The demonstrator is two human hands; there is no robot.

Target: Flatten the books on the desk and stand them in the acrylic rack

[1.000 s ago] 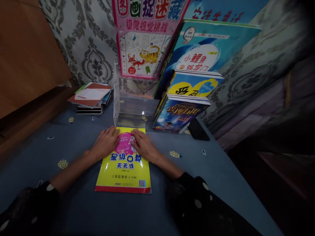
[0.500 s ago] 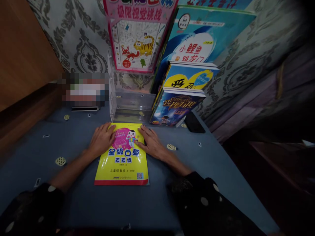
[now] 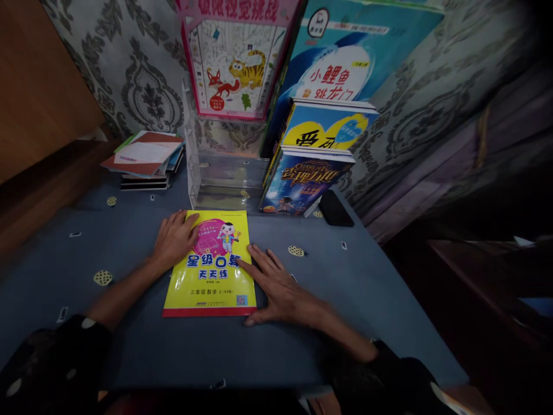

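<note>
A yellow workbook with a red bottom band lies flat on the grey-blue tablecloth, its cover facing up. My left hand rests over the workbook's upper left edge, fingers stretched out and the thumb on the cover. Along the right edge lies my right hand, fingers spread. One of its fingertips touches the cover, and the thumb reaches near the lower right corner. Neither hand grips the book.
Behind the workbook stands a clear tiered book rack. A dark blue book, a yellow-blue book, a teal book and a pink book lean in it. A black phone-like object lies to the right, a book stack to the left.
My right hand has slid down along the workbook's right edge toward its lower corner, its fingers now spread. My left hand stays at the upper left. The view has tilted slightly.
</note>
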